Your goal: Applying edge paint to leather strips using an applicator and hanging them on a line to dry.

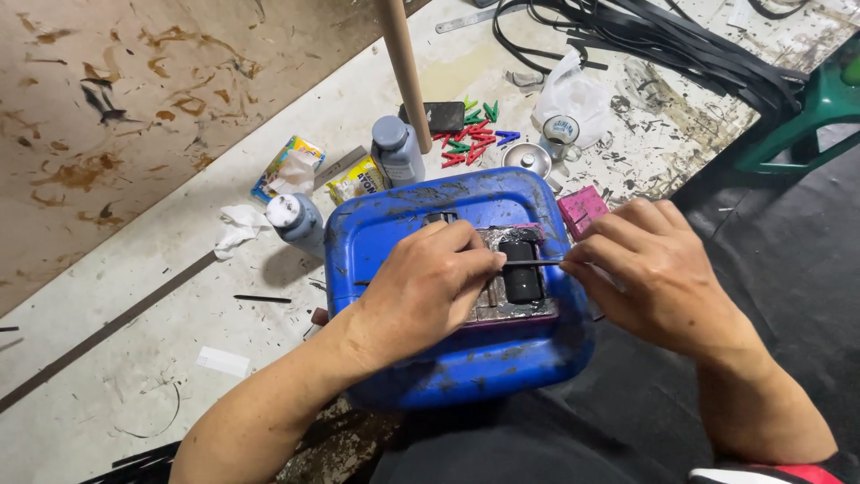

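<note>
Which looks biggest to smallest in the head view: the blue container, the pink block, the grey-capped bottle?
1. Blue container, by far.
2. Grey-capped bottle.
3. Pink block, though it looks close to the bottle, which lies farther from the camera.

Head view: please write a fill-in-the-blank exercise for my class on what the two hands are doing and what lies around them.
1. Both hands, left hand and right hand, pinch a thin black ____ between them.
2. They work on top of a ____ plastic can.
3. The clothespins beyond the can are red, blue and ____.
4. Two grey ____ stand left of the can.

Missing words: strip; blue; green; bottles
</note>
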